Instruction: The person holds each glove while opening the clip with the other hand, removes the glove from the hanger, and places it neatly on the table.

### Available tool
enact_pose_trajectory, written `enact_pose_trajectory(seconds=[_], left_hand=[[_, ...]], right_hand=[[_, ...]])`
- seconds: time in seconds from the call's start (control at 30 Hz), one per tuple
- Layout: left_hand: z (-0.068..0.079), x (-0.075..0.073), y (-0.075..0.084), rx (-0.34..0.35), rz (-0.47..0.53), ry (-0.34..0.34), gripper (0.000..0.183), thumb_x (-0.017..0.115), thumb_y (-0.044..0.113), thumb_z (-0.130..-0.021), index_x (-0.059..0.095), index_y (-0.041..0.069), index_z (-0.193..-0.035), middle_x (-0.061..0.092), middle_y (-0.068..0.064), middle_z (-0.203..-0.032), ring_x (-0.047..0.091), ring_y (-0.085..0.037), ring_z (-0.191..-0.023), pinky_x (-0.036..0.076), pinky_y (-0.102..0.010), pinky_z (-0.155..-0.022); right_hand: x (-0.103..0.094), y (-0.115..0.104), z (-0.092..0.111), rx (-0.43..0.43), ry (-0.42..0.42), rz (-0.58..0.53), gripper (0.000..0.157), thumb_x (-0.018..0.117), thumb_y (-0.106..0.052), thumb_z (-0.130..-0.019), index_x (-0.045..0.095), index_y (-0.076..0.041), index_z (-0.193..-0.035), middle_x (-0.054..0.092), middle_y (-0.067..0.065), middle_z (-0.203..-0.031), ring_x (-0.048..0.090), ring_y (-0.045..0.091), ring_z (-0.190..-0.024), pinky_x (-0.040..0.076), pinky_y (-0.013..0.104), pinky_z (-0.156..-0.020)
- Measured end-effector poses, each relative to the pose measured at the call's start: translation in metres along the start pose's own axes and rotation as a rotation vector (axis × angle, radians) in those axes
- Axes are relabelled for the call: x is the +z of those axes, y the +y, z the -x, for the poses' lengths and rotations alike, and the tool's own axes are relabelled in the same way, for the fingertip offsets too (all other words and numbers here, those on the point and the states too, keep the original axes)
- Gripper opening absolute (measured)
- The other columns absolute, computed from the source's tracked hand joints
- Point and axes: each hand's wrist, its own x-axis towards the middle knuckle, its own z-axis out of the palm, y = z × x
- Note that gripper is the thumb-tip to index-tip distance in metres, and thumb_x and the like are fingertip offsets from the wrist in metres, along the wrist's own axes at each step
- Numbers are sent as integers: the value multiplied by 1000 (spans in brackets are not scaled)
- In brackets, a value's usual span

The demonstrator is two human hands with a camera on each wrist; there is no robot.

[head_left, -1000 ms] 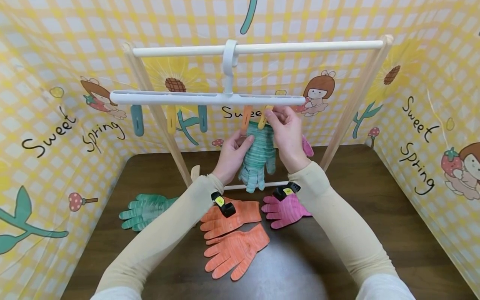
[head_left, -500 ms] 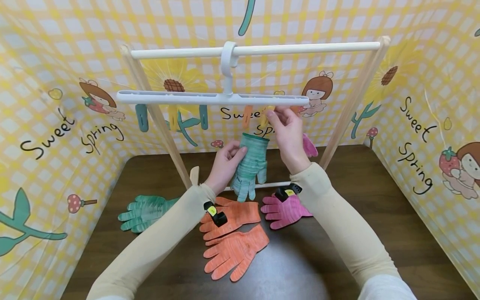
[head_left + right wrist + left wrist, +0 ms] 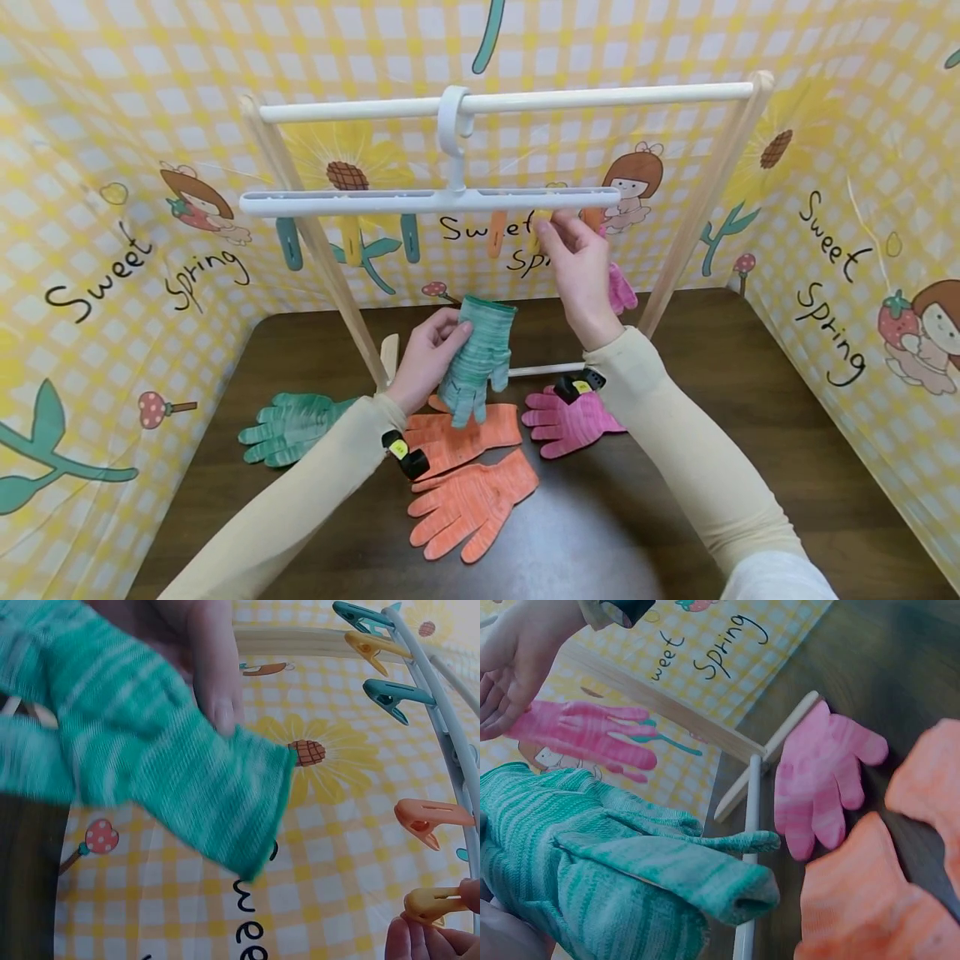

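Note:
My left hand [image 3: 429, 357] pinches a green striped knit glove [image 3: 480, 350] near its cuff, holding it with the fingers hanging down in front of the rack. In the right wrist view the cuff of this glove [image 3: 217, 787] points toward the clips. My right hand [image 3: 581, 271] is raised at the white hanger [image 3: 431, 202] and pinches a yellow clothespin [image 3: 435, 904] that hangs from it. To the right of that hand a pink glove [image 3: 592, 735] hangs, partly hidden behind the hand and wrist in the head view.
A wooden rack with a white top rod [image 3: 600, 98] carries the hanger. Other clothespins, such as an orange one [image 3: 497, 233] and a teal one [image 3: 288, 243], hang along it. Two orange gloves [image 3: 480, 500], a pink glove [image 3: 570, 421] and a green glove [image 3: 292, 425] lie on the brown table [image 3: 675, 533].
The green striped glove has come away from beneath the clothespins, moving down and left with my left hand. My right hand stays at the yellow clothespin, and the hanger has swung slightly right.

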Motion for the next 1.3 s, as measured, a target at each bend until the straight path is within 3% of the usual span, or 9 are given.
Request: enact_pose_trajectory(seconds=[0.2,0.43,0.7,0.83,0.97,1.1,1.3], left_hand=[[10,-9,-1,27,-54,-31,22,60,17,-107,65,0,-120,74,-6,-95,68,-13,-76,55,-28,-72],[22,-16,-4,41,-135,-79,19,59,15,-107,66,1,-118,71,-9,-95,63,-10,-75,51,-24,-71],[30,-21,-6,25,-171,-96,18,59,15,-108,66,2,-118,70,-9,-96,64,-11,-77,52,-24,-73],[35,-25,-4,18,-187,-113,19,58,17,-108,66,3,-119,70,-11,-98,65,-13,-79,52,-26,-74],[42,-31,0,3,-204,-124,19,58,18,-108,66,5,-120,71,-12,-100,67,-15,-81,53,-27,-75],[48,-40,2,2,-246,-126,19,59,19,-108,66,6,-120,71,-12,-99,66,-15,-80,53,-27,-74],[59,-55,1,1,-298,-127,18,60,16,-107,67,6,-120,71,-11,-99,64,-15,-79,52,-27,-74]], right_hand=[[-3,-3,1,-16,-3,24,35,68,-16,-102,67,7,-128,71,19,-117,65,19,-92,53,24,-83],[-7,-5,6,-48,-10,67,36,68,-17,-102,66,5,-131,72,19,-121,68,10,-102,55,30,-94],[-15,-8,11,-91,-6,146,41,69,-15,-102,62,3,-139,69,20,-130,69,25,-115,53,34,-101],[-20,-8,14,-108,-28,149,44,66,-11,-103,57,5,-142,66,21,-135,68,30,-117,53,30,-101],[-24,-7,17,-104,-44,139,44,65,-11,-103,56,4,-144,67,18,-135,67,27,-115,53,24,-96],[-30,-5,20,-122,-35,160,41,65,-10,-103,58,5,-140,68,19,-131,66,24,-118,49,28,-105],[-39,-1,32,-142,-33,197,38,63,-11,-104,58,5,-138,67,19,-126,65,19,-113,50,29,-101]])
